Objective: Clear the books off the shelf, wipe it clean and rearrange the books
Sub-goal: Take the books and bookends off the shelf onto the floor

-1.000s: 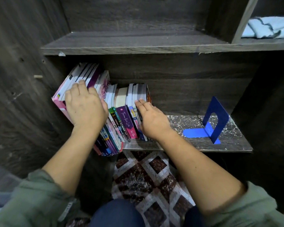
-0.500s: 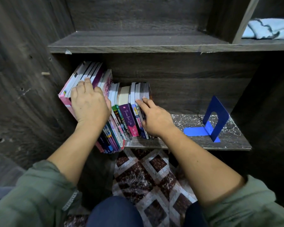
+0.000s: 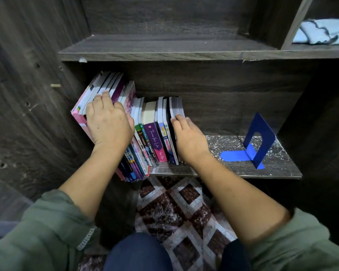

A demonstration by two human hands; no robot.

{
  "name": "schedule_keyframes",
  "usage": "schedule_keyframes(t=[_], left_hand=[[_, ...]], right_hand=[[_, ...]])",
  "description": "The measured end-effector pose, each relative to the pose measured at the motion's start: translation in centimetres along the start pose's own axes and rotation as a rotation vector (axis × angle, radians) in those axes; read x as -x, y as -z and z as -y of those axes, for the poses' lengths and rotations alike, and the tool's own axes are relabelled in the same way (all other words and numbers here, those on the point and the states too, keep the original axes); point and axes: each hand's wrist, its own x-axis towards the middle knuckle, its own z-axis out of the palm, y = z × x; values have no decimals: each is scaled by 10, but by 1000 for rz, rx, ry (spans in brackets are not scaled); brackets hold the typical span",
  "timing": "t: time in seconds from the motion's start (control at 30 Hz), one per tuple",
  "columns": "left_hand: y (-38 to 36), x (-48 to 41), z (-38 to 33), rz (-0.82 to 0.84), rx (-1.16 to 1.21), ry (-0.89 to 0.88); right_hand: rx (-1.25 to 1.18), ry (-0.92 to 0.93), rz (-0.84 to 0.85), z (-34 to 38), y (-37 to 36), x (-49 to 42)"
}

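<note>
Books (image 3: 153,132) stand spines-out at shelf (image 3: 243,171) left end | left hand (image 3: 110,124) gripping leaning batch | right hand (image 3: 190,139) flat, uncurled against row's right end | both hands touching.

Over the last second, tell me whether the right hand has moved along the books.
Yes. The right hand has slid up the right end of the row of books, its fingertips now nearer the top edges. The blue bookend stays put.
</note>
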Motion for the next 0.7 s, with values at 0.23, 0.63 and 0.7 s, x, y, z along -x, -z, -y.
schedule_keyframes(t=[0.23, 0.63, 0.7], left_hand=[[3, 0, -3, 19, -8, 4], [-31, 36, -79, 370, 243, -419], [-37, 37, -82, 375, 328, -376]], right_hand=[[430, 356, 8, -33, 11, -24], [1042, 549, -147, -61, -29, -26], [1040, 540, -128, -73, -27, -23]])
